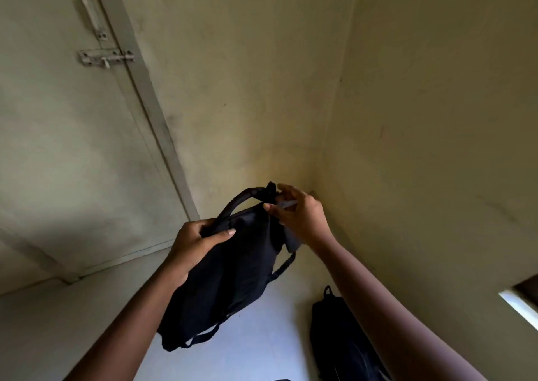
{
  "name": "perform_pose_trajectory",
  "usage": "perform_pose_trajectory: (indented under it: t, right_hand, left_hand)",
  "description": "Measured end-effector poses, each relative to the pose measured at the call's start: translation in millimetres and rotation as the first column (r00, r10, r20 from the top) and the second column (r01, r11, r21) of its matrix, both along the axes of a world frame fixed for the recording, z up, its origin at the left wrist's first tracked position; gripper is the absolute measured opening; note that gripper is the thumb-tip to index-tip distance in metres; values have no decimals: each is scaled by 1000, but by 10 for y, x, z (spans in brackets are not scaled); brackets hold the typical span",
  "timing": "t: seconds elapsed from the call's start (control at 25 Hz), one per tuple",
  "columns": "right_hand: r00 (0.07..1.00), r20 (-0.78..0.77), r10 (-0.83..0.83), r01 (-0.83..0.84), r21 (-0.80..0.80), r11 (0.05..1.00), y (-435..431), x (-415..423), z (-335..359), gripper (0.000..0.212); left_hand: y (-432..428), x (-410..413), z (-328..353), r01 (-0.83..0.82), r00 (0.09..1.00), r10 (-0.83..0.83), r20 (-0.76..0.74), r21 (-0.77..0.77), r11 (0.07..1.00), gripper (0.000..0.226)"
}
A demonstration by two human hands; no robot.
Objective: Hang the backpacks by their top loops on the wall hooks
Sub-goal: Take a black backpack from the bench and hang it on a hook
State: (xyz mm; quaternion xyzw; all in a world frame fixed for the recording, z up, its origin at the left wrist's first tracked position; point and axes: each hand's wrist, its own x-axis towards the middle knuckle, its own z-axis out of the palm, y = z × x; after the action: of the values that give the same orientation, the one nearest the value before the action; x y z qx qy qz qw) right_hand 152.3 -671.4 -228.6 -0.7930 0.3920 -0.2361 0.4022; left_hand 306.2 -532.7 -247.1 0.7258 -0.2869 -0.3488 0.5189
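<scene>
I hold a black backpack (pixel 233 267) up in the air in front of the room's corner. My left hand (pixel 195 242) grips its upper left edge by the padded shoulder strap. My right hand (pixel 300 217) pinches the small top loop (pixel 270 190) at the bag's upper right, fingers closed around it. A second black backpack (pixel 337 337) stands on the floor against the right wall, its top loop pointing up. No wall hook is visible in this view.
A pale door (pixel 58 147) with a sliding bolt (pixel 106 58) and a handle (pixel 91 13) fills the left. Yellowish walls meet in a corner (pixel 329 147) straight ahead. The light floor (pixel 262 337) lies below. A window edge (pixel 521 305) shows at the lower right.
</scene>
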Motion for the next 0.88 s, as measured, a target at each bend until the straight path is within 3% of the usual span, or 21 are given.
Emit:
perform_pose_trajectory:
  t: [0.08, 0.16, 0.28, 0.44, 0.64, 0.8, 0.88]
  right_hand:
    - [998, -57, 4, -6, -31, 999, -52, 60, -23, 44]
    - [998, -66, 2, -3, -28, 1000, -89, 104, -48, 21]
    - [995, -91, -30, 27, -37, 999, -102, 118, -131, 47]
    - [980, -144, -135, 134, -18, 991, 42, 111, -356, 55]
    - [959, -274, -76, 134, 200, 971, 208, 167, -575, 39]
    - [976, -51, -211, 203, 555, 807, 74, 125, -439, 25]
    - [962, 44, -269, 183, 627, 757, -10, 110, -352, 24]
  left_hand:
    - [15, 48, 36, 23, 994, -23, 108, 2, 1000, 15]
    - [40, 70, 37, 51, 987, -50, 154, -1, 999, 19]
    - [41, 49, -57, 25, 938, -36, 344, 37, 999, 27]
    - [-39, -72, -96, -64, 737, 102, 668, -81, 995, 33]
    - [-7, -483, -185, -86, 838, 159, 522, -161, 983, 10]
    - [-90, -549, -312, -7, 890, 49, 453, -94, 996, 13]
    - [-260, -539, -297, 50, 889, -8, 458, -80, 996, 23]
